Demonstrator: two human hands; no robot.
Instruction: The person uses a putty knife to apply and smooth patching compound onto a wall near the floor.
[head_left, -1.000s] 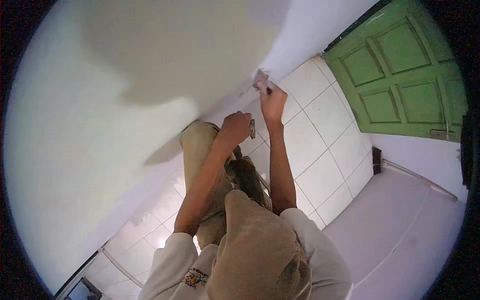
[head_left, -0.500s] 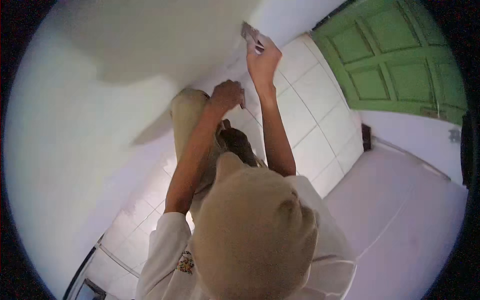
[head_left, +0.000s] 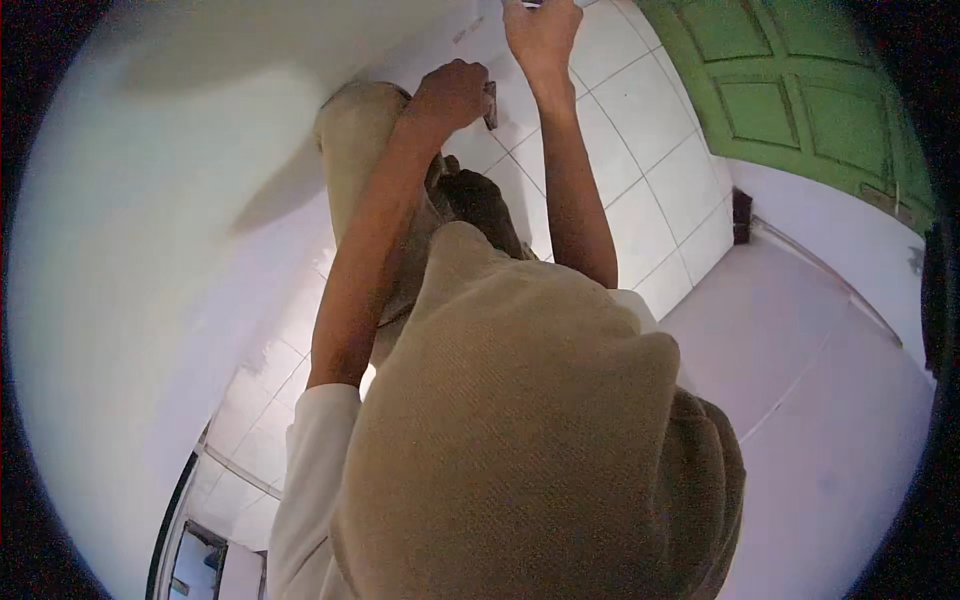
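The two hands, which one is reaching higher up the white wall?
The right hand reaches higher; it is stretched to the picture's top edge against the white wall. The left hand sits lower, closed around a small dark tool.

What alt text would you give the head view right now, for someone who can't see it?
Seen from above, a person reaches both arms up a white wall: the left hand grips a small dark tool, and the right hand is raised at the frame's top edge. White floor tiles and a green door lie beyond.
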